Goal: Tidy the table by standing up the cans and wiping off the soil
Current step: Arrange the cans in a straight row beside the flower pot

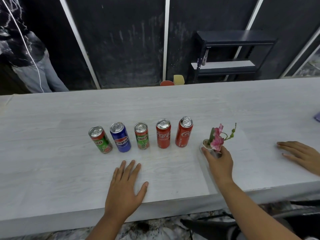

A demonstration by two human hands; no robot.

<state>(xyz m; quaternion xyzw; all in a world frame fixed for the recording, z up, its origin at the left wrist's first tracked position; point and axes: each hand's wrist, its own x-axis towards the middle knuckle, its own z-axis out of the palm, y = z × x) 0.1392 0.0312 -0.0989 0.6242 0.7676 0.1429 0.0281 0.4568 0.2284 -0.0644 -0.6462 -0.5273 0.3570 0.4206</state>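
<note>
Several cans stand upright in a row on the white table (52,153): a green Milo can (100,139), a blue Pepsi can (120,137), a second Milo can (142,135), and two red Coca-Cola cans (163,133) (184,131). Right of them, my right hand (219,163) is wrapped around a small white pot holding a pink flower (216,140). My left hand (125,186) lies flat on the table in front of the cans, fingers spread, holding nothing. I see no soil on the tabletop.
Another person's hand (301,154) rests on the table at the right edge. A purple cloth corner (317,116) shows at far right. Behind the table are a dark shelf (232,54), a red and a yellow container (173,81), and a standing person (26,58) at left.
</note>
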